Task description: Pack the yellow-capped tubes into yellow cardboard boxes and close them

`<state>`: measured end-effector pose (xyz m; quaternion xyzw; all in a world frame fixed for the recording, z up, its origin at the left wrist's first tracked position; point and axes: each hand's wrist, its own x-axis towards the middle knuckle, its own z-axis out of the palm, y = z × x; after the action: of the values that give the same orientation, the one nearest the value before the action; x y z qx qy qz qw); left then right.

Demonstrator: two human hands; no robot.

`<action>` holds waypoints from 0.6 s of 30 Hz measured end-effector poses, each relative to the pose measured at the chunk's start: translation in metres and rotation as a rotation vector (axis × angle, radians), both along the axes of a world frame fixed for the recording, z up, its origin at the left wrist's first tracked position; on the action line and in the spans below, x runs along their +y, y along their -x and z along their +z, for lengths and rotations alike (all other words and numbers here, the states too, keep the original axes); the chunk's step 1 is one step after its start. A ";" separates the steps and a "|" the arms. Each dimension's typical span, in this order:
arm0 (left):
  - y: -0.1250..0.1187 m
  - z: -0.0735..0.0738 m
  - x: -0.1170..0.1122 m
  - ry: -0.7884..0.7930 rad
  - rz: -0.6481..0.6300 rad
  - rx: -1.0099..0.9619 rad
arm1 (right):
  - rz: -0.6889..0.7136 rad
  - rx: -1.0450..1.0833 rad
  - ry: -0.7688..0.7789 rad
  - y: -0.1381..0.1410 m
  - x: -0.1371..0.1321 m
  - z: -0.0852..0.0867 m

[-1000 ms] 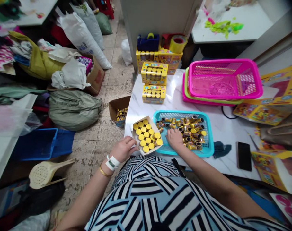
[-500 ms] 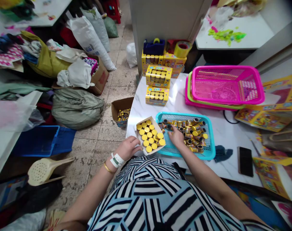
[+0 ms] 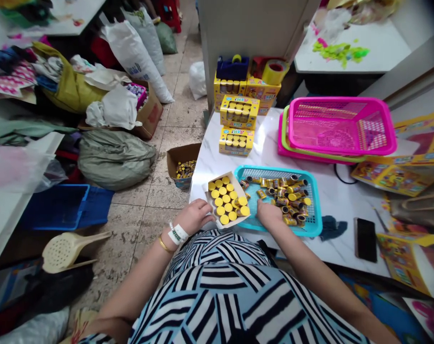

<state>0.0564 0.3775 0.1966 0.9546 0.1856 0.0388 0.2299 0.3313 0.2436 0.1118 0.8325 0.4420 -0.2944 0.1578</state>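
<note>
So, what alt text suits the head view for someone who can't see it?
A person's left hand rests against a white box of yellow-capped canisters while their right hand reaches into a turquoise tray of loose canisters on a marble table. A pink basket sits nearby.

My left grip [image 3: 194,216] curls half-closed, while my right grip [image 3: 269,213] reaches further forward, angled downward.

Glossy, smooth white marble-patterned tabletop [image 3: 345,224]; rigid plastic mesh on the teal tray [image 3: 314,200] and pink basket [image 3: 331,99]. Shiny metallic-looking little cylinders [image 3: 290,210] with matt yellow caps, and a thin paperboard box [image 3: 234,184]. Rough brown corrugated cardboard on the floor carton [image 3: 174,160], above dull, speckled stone tiles [image 3: 131,229].
</note>
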 end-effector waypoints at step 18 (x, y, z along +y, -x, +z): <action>-0.012 0.009 0.009 -0.039 -0.048 0.015 | 0.088 0.194 -0.167 -0.004 -0.018 -0.015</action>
<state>0.0687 0.3863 0.2054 0.9633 0.1637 0.0297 0.2108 0.3348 0.2259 0.0972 0.7901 0.5143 -0.3286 0.0572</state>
